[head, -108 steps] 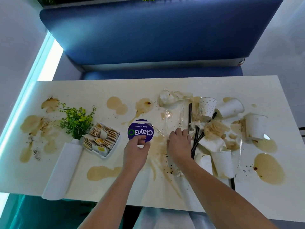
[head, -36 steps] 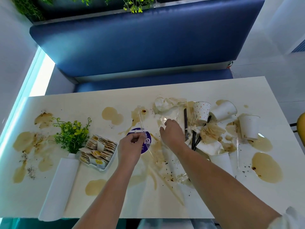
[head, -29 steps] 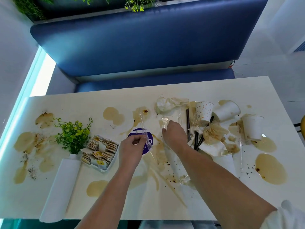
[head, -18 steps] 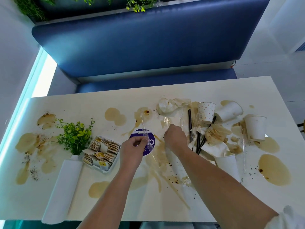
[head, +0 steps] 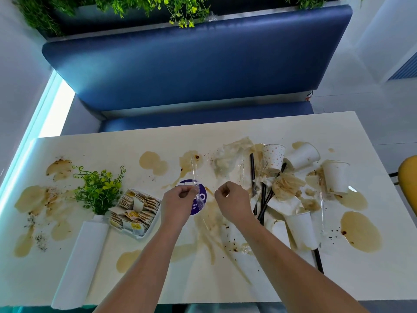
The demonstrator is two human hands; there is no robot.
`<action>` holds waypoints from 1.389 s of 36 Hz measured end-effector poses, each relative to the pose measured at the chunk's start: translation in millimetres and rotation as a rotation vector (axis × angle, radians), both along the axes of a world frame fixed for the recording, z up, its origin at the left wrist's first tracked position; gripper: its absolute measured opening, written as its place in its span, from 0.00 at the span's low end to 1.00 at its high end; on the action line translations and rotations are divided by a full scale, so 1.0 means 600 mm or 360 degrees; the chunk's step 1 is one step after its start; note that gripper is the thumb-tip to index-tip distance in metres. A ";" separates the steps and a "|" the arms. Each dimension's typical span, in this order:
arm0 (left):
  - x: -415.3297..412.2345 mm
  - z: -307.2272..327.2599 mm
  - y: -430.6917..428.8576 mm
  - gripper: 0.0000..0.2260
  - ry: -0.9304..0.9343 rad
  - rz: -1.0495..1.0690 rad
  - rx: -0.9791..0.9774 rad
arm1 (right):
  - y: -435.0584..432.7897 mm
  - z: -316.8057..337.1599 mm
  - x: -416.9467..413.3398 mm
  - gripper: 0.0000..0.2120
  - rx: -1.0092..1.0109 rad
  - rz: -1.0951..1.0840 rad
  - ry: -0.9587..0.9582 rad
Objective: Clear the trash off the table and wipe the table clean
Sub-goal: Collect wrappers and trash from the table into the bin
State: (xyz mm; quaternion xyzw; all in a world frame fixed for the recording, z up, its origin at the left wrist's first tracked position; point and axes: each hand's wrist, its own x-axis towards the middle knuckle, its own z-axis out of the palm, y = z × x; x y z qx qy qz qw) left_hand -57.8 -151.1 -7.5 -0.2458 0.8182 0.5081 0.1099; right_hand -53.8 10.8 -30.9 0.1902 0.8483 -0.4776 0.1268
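Note:
The white table (head: 293, 127) is covered with brown spills (head: 358, 231). Right of centre lies a trash pile: a dotted paper cup (head: 273, 157), several white paper cups (head: 302, 229), black straws (head: 252, 168), stained napkins (head: 286, 184) and crumpled clear wrap (head: 230, 154). My left hand (head: 178, 204) pinches clear plastic cutlery (head: 194, 170) above a round purple sticker (head: 202, 207). My right hand (head: 232, 199) is just right of it, fingers curled, with nothing visible in it. Another clear utensil (head: 241, 171) lies beyond that hand.
A green plant (head: 97, 190) in a tall white vase (head: 79, 263) and a tray of sachets (head: 133, 211) stand at the left. A blue bench (head: 191, 64) runs behind the table. A yellow chair (head: 408, 181) edges in at the right.
My right hand has drawn back from the clear cutlery by the wrap toward my left hand. My left hand keeps its pinch on the clear cutlery over the sticker.

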 end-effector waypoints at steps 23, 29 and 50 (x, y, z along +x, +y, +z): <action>0.000 0.035 0.054 0.05 -0.0197 0.0152 0.0709 | 0.012 0.078 0.095 0.02 -0.0019 0.0096 0.0502; 0.000 0.038 0.062 0.06 -0.0197 0.0198 0.0864 | 0.020 0.061 0.078 0.02 0.0060 0.0186 0.0369; 0.006 0.042 0.061 0.01 -0.0011 0.0139 0.0497 | 0.009 0.050 0.052 0.05 0.0113 0.0440 0.0391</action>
